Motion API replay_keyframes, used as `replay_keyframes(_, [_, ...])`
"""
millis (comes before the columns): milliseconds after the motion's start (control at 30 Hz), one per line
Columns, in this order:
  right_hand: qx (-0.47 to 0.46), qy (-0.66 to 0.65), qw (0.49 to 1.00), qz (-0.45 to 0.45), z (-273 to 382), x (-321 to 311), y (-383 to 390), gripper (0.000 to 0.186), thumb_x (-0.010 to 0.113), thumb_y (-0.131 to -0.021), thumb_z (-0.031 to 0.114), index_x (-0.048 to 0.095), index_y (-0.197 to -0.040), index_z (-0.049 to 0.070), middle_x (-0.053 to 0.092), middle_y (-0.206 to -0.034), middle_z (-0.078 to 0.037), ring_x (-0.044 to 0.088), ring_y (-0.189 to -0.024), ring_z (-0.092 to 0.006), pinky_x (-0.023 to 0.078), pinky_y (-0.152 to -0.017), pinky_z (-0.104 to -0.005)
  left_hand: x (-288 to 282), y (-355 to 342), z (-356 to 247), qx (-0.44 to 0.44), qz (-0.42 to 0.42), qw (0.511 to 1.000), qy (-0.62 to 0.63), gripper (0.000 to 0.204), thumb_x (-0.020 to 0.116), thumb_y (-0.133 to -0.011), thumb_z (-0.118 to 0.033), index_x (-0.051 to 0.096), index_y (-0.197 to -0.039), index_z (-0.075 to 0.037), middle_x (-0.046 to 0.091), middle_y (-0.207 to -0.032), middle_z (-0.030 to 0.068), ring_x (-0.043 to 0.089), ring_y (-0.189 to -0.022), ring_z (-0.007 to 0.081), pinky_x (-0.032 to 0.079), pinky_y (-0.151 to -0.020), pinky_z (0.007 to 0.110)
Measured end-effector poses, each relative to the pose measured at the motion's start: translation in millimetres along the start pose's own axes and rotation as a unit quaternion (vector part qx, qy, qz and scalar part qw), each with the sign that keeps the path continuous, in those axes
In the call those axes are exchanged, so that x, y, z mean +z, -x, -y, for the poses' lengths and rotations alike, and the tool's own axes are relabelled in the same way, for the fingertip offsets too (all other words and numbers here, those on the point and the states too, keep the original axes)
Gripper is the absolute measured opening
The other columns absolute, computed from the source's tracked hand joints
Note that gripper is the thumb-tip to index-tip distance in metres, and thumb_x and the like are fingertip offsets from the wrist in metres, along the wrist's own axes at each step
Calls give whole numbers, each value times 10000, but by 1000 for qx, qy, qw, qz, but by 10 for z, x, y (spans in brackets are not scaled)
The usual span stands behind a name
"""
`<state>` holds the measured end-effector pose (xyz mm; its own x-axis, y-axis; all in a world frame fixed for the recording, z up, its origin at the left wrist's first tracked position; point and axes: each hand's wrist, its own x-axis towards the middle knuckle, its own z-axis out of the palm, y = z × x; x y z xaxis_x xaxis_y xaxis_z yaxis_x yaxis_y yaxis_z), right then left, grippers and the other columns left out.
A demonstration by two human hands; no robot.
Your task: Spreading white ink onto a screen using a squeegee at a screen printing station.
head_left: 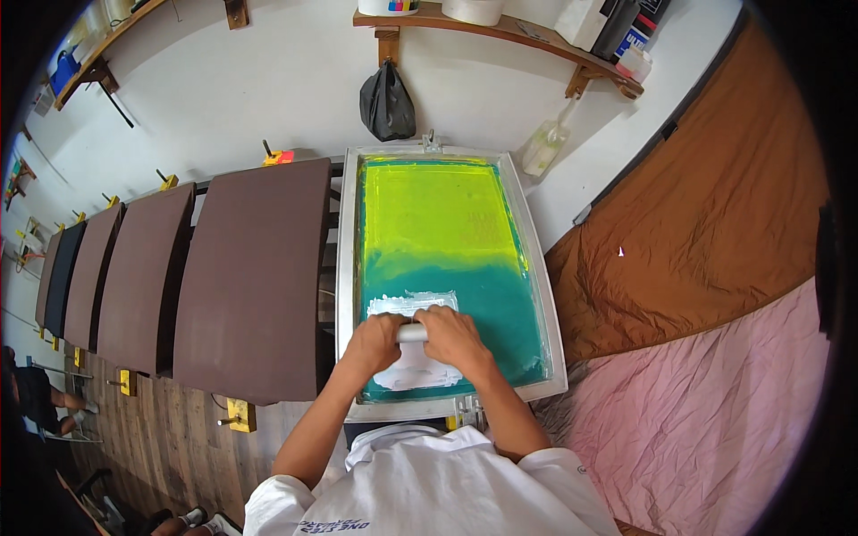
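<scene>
Both my hands grip a squeegee (412,333) over a screen printing frame (349,286). My left hand (375,343) is closed round the left part of its pale handle, and my right hand (454,334) round the right part. Much of the tool is hidden under my fingers. White ink (420,368) lies on the mesh in front of and behind the handle. The far half of the mesh (433,210) is yellow-green; the near half is teal. Metal clamps (431,141) sit at the frame's far and near edges.
Brown fabric-covered boards (255,286) stand in a row at the left, with yellow clamps (239,416) at their ends. Brown cloth (679,214) and pink cloth (706,393) spread at the right. A shelf (500,37) with containers and a black bag (388,103) hang on the wall.
</scene>
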<state>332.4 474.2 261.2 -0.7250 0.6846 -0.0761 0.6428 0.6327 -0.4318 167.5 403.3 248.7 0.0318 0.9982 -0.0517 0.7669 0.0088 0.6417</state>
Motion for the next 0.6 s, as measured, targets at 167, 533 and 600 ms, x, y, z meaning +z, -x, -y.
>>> replay_keyframes(167, [27, -26, 999, 19, 108, 124, 438, 430, 637, -687, -1, 620, -1110, 73, 633, -1044, -135, 605, -1017, -342, 522, -840, -456, 227, 393, -77, 34, -31, 999, 0, 432, 601, -667, 69, 672, -1080, -34, 678, -1040, 210, 666, -902, 383, 543, -811, 442])
replay_keyframes(533, [32, -24, 999, 36, 127, -123, 519, 341, 629, -709, 13, 673, -1043, 68, 662, -1015, -142, 634, -980, -350, 525, -836, -455, 84, 402, -325, 26, 19, 999, 12, 443, 612, -681, 23, 672, -1112, -61, 684, -952, 213, 669, -861, 382, 545, -799, 450])
replay_keyframes(600, [48, -21, 998, 32, -2, -136, 283, 342, 624, -710, 13, 674, -1043, 78, 661, -1001, -151, 632, -970, -360, 526, -830, -464, 64, 166, -261, 16, 2, 1000, 1, 434, 612, -681, 35, 681, -1099, -60, 683, -959, 214, 667, -859, 387, 547, -790, 451])
